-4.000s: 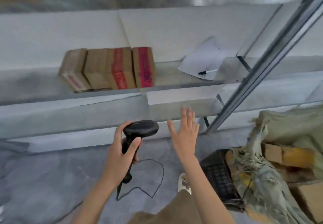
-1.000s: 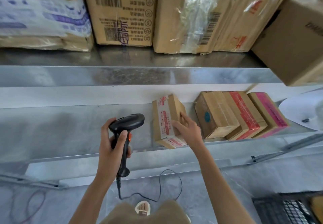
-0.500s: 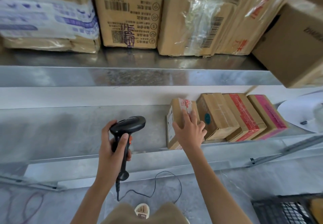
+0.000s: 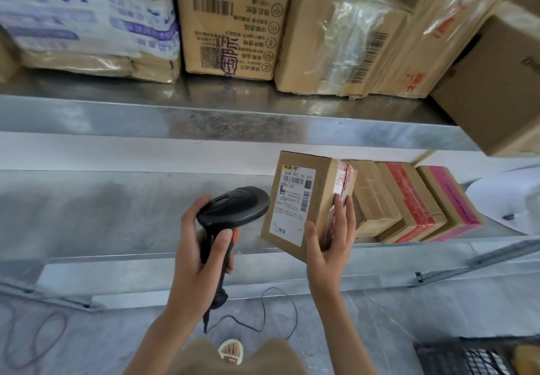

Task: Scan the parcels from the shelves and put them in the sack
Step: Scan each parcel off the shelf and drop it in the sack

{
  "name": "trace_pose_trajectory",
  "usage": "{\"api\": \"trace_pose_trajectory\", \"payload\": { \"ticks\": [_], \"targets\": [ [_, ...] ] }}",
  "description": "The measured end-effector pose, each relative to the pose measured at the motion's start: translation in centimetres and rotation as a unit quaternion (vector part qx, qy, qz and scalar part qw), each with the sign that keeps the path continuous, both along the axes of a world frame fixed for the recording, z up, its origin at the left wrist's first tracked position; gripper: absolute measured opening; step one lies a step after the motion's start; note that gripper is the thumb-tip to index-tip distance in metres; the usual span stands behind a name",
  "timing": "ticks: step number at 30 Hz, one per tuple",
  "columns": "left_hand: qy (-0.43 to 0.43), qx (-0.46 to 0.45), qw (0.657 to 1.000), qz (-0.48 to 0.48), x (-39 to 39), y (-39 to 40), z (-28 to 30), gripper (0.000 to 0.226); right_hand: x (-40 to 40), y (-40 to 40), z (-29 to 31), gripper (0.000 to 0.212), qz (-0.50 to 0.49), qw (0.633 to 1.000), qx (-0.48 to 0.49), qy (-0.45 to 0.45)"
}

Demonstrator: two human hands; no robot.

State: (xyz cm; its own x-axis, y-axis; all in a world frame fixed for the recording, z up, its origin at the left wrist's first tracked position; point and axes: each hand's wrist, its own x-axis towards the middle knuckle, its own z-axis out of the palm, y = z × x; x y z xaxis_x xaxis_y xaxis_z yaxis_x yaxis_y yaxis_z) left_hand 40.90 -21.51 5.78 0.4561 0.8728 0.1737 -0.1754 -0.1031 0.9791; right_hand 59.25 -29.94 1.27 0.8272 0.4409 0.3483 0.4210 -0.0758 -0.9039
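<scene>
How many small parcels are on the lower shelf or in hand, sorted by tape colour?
Red-and-white tape, held in the right hand: 1
Clear tape: 1
Red tape: 1
Pink tape: 1
Total: 4

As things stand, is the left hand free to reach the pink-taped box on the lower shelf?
Probably not. The left hand grips the scanner, and the parcel held by the right hand sits between it and the pink-taped box.

You are wearing the single head camera, and it is looking forward and down at close range onto the two metal shelves (image 4: 263, 129), with the floor (image 4: 365, 330) lying below your arms.
</scene>
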Motion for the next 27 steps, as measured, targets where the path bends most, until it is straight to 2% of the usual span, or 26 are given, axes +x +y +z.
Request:
{"api": "trace_pose_trajectory", "payload": {
  "ticks": [27],
  "targets": [
    [0.011, 0.018, 1.000, 0.020, -0.5, 0.0, -0.3, 0.043, -1.0, -0.5, -1.0, 0.065, 0.006, 1.000, -0.021, 0.014]
  ]
}}
